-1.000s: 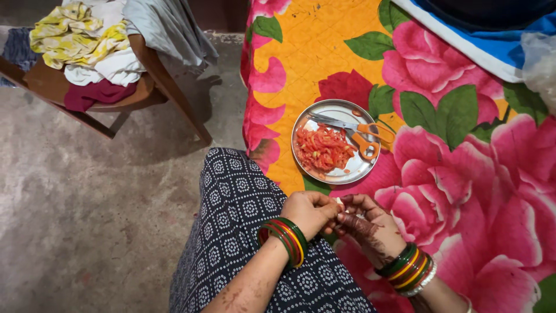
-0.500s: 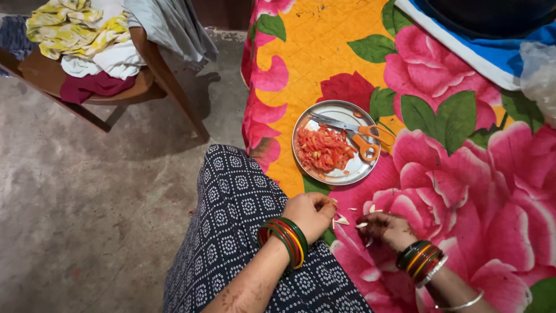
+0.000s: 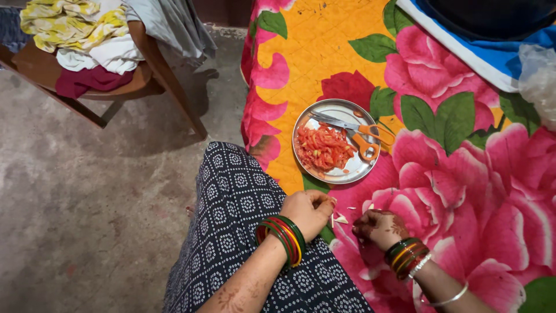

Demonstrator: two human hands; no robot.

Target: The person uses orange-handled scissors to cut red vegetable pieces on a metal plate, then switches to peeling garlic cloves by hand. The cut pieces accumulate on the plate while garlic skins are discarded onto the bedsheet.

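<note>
Fingers of our left hand (image 3: pixel 310 211) curl around something small and hidden; our right hand (image 3: pixel 381 228) presses clenched onto the floral quilt (image 3: pixel 463 174) among pale peel scraps (image 3: pixel 341 219). Scraps could scatter toward the round steel plate (image 3: pixel 362 171) of chopped tomato (image 3: pixel 322 148).

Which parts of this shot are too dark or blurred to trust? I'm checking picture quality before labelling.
Head view: steel plate and scissors sharp, mild glare on the rim; both hands, left hand and right hand, slightly soft; dim floor.
</note>
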